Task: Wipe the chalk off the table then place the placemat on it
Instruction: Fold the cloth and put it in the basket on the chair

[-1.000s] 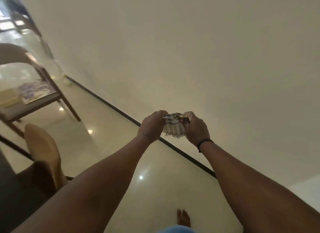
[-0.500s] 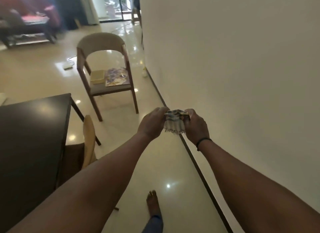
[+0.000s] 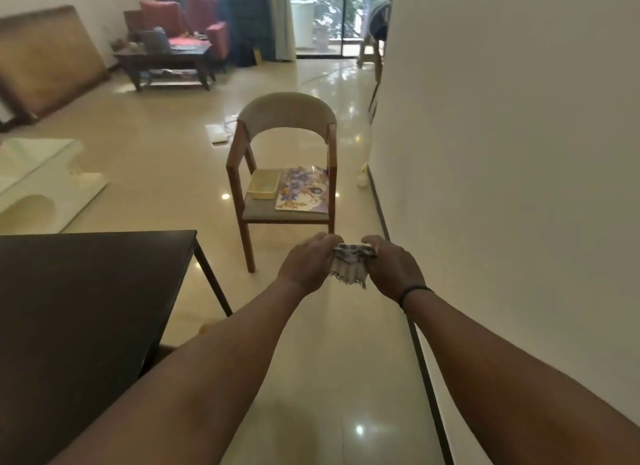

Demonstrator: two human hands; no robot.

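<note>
Both arms reach out in front of me at chest height. My left hand and my right hand each grip one side of a small striped cloth with a frayed lower edge, bunched between them. The dark table stands low on the left, apart from my hands; no chalk shows on its visible top. A flowered placemat lies on the seat of a wooden chair straight ahead, beyond my hands.
A shallow yellow tray lies next to the placemat on the chair seat. A white wall runs close along my right. A white low piece of furniture stands at left, and a coffee table with red armchairs is far back.
My view has swung left from the wall toward the room, bringing the table and chair into view. Both hands have kept their hold on the cloth in front of me.
</note>
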